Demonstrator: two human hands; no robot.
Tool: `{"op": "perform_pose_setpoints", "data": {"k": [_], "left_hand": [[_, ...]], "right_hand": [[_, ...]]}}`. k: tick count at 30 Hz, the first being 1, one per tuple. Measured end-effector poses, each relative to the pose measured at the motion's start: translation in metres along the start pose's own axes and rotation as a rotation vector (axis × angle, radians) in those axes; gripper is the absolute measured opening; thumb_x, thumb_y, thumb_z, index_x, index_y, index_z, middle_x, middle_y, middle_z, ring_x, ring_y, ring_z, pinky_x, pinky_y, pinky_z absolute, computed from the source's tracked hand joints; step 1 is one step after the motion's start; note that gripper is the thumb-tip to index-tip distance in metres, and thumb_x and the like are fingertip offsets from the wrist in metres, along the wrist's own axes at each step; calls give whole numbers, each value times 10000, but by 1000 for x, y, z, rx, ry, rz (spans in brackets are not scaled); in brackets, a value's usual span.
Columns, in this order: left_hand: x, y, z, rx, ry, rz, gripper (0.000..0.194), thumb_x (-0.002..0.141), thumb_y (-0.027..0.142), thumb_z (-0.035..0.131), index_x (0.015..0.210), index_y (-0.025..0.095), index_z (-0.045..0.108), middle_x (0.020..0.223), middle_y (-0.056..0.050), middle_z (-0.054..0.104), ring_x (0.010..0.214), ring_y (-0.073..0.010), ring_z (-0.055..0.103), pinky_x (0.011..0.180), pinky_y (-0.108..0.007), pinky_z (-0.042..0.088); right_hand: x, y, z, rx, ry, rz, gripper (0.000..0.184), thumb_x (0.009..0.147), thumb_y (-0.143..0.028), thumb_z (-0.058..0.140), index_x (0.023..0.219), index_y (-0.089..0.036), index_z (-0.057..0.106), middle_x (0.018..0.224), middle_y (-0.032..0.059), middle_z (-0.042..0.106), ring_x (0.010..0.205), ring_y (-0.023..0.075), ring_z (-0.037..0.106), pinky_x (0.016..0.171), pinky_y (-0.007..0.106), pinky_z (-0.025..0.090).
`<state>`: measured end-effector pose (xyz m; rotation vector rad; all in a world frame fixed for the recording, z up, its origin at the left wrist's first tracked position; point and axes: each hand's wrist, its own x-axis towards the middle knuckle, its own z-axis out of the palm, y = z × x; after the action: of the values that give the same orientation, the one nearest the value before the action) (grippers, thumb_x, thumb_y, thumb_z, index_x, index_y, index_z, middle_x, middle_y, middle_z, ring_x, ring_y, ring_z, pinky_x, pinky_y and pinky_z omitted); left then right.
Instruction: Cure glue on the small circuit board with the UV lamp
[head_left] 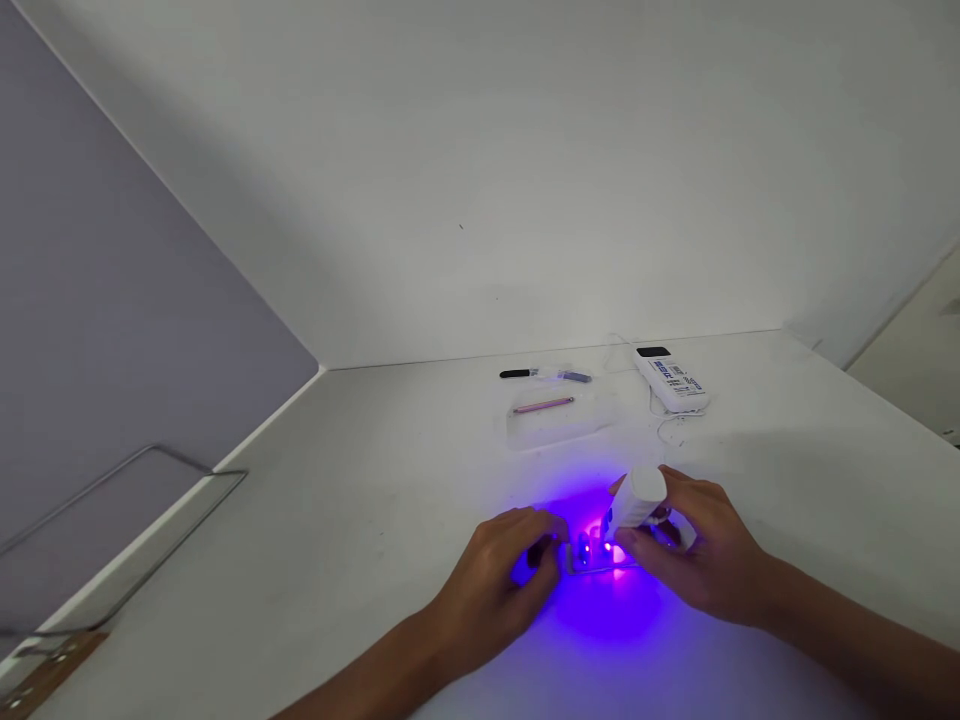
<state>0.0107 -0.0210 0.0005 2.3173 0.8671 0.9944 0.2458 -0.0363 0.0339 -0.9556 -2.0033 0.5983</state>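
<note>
My right hand (705, 550) is wrapped round a white handheld UV lamp (637, 498), tilted and pointing down. Violet light from it floods a small shallow tray (592, 570) on the table. Glossy little pieces inside the tray catch the glare, which hides their shape. At the tray's left end, my left hand (510, 565) has thumb and fingers curled together in a pinch. Whether it grips the tray's edge or a small piece beside it, I cannot make out.
Behind the tray, a pink pen-like tool (544, 405) lies on a clear plastic sheet (559, 430). Farther back is a black-handled tool (516, 374). A white device (673, 382) with a dark screen and thin cable rests at the right rear. A bent wire frame (187, 540) stands at left.
</note>
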Motion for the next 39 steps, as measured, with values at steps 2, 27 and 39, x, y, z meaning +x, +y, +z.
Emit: {"op": "perform_pose_setpoints", "data": {"k": [2, 27, 39], "left_hand": [[1, 0, 0, 6, -4, 6, 185, 906, 67, 438, 875, 197, 565, 689, 23, 628, 575, -112, 518, 573, -203, 415], [0, -2, 1, 6, 0, -2, 182, 913, 71, 444, 886, 197, 572, 695, 26, 625, 580, -110, 511, 576, -205, 407], [-1, -1, 2, -3, 1, -16, 190, 901, 68, 434, 881, 204, 565, 700, 25, 622, 585, -116, 512, 576, -212, 410]], "right_hand": [[0, 1, 0, 8, -2, -5, 136, 955, -208, 601, 819, -200, 610, 709, 13, 655, 556, 118, 509, 501, 221, 444], [-2, 2, 0, 41, -34, 41, 154, 962, -222, 619, 811, -203, 598, 755, 23, 685, 582, 122, 527, 534, 228, 446], [0, 1, -1, 23, -34, 16, 141, 965, -214, 594, 826, -203, 608, 731, 18, 671, 573, 123, 527, 524, 230, 445]]}}
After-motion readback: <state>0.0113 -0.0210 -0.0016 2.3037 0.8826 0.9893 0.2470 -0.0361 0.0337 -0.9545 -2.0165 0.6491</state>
